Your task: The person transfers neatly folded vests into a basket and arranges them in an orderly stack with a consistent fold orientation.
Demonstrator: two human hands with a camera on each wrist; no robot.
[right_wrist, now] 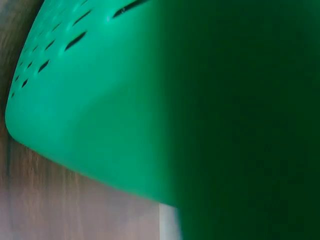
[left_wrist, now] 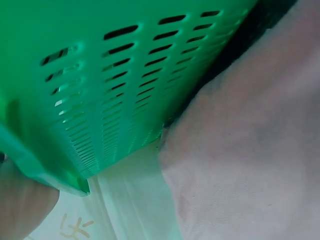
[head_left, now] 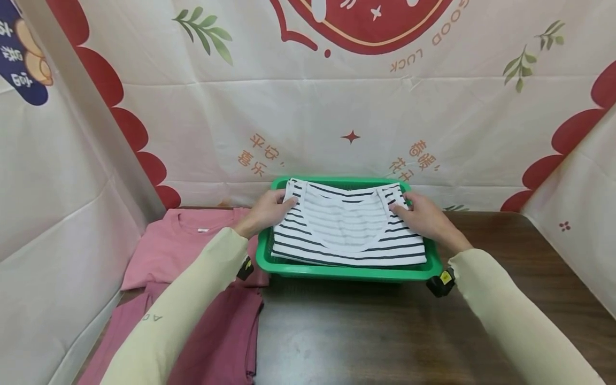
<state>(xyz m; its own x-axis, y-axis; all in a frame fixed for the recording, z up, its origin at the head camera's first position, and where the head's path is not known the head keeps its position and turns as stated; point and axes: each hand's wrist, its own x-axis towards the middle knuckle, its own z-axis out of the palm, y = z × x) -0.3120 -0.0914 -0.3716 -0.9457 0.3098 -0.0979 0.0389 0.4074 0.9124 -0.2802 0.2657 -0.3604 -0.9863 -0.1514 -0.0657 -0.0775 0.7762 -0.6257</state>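
Observation:
A folded white tank top with black stripes (head_left: 346,240) lies in a green plastic basket (head_left: 337,272), its scooped neckline facing up. At its upper left shoulder, my left hand (head_left: 269,211) pinches the fabric between thumb and fingers. The opposite shoulder is pinched by my right hand (head_left: 423,216), over the basket's right end. In the left wrist view the basket's slotted wall (left_wrist: 115,85) fills the upper left, with part of the left hand (left_wrist: 25,200) by the rim. The right wrist view shows mostly the basket's outer side (right_wrist: 100,115); the right hand is hidden there.
Left of the basket, a pink shirt (head_left: 168,251) lies flat, with darker pink folded clothing (head_left: 216,331) in front of it. The brown wooden table (head_left: 346,331) runs up to a printed white cloth backdrop (head_left: 308,123), with cloth walls on both sides.

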